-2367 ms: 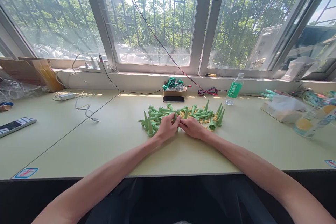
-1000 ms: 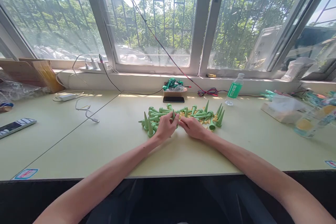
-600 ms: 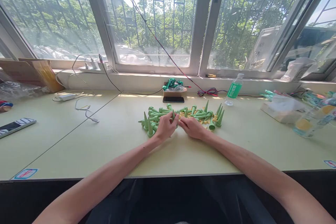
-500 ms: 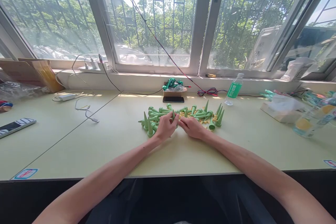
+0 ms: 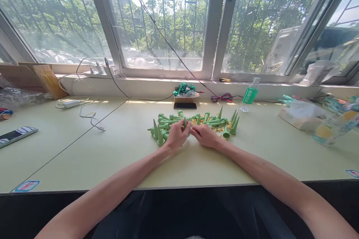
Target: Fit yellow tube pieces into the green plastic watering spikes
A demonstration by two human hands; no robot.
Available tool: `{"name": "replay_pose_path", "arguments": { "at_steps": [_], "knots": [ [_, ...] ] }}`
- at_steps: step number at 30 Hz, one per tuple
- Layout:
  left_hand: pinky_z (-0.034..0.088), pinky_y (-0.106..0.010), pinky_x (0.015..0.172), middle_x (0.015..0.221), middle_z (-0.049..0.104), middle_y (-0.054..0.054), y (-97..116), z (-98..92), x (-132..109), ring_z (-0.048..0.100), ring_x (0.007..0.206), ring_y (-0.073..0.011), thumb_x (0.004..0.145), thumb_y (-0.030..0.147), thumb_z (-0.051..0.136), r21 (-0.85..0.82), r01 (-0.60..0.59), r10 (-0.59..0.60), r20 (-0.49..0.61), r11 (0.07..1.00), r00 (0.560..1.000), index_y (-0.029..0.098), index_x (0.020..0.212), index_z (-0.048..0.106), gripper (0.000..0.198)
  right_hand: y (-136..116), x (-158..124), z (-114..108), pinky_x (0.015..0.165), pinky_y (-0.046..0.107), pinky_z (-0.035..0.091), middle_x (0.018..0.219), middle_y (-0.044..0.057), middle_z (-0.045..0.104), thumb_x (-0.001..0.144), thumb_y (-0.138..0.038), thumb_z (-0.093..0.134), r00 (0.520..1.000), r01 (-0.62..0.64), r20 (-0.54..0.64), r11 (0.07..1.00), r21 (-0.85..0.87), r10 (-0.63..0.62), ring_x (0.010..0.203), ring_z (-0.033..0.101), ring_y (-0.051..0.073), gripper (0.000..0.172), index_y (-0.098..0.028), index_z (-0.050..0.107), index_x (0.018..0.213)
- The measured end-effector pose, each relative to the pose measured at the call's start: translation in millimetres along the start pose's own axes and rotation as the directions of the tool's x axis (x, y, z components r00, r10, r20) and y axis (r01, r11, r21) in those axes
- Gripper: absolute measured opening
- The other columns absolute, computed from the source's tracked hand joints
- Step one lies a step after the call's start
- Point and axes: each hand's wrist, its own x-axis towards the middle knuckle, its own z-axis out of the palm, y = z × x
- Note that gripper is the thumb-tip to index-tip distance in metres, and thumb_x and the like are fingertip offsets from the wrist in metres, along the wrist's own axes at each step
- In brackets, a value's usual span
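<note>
My left hand (image 5: pixel 177 135) is closed around a green plastic cone-shaped spike (image 5: pixel 185 122), whose tip shows between thumb and fingers. Right beside it, my right hand (image 5: pixel 206 136) has its fingers pinched together at the same spot; whatever lies between them is hidden. Behind both hands spreads a pile of similar green spikes (image 5: pixel 159 137), some standing point up, others lying down. Small yellow pieces (image 5: pixel 219 129) are scattered among the spikes, mostly behind and to the right of my right hand.
Beyond the pile lie a black phone (image 5: pixel 185 106) and a small box (image 5: pixel 185 99) with green material. A water bottle (image 5: pixel 249 96) stands back right, a tissue box (image 5: pixel 297 118) farther right. White cables (image 5: pixel 91 116) and another phone (image 5: pixel 18 136) are on the left.
</note>
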Motion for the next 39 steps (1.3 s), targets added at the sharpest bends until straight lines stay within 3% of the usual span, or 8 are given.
{"name": "replay_pose_path", "arguments": {
  "at_steps": [24, 39],
  "knots": [
    [0.036, -0.021, 0.050, 0.063, 0.059, 0.001, -5.7, 2.4, -0.6, 0.048, 0.050, -0.0092, 0.089, 0.039, 0.047, -0.005, -0.033, 0.034, 0.046, 0.999, 0.998, 0.017, 0.078, 0.060, 0.028, -0.1, -0.3, -0.8, 0.054, 0.021, 0.027, 0.056, -0.001, 0.049, 0.096, -0.037, 0.040, 1.000, 0.010, -0.004, 0.999, 0.049, -0.010, 0.049, 0.034, 0.008, 0.034, -0.017, 0.051, 0.071],
    [0.039, -0.021, 0.052, 0.067, 0.061, 0.000, -4.7, 2.0, -1.4, 0.050, 0.052, -0.0094, 0.089, 0.036, 0.048, -0.043, -0.034, 0.037, 0.076, 0.999, 0.996, 0.017, 0.079, 0.060, 0.025, 1.1, -1.0, 1.0, 0.055, 0.022, 0.028, 0.060, 0.001, 0.057, 0.097, -0.035, 0.040, 0.999, 0.041, -0.008, 0.999, 0.019, -0.041, 0.050, 0.042, 0.009, 0.033, -0.017, 0.055, 0.073]
  ]
}}
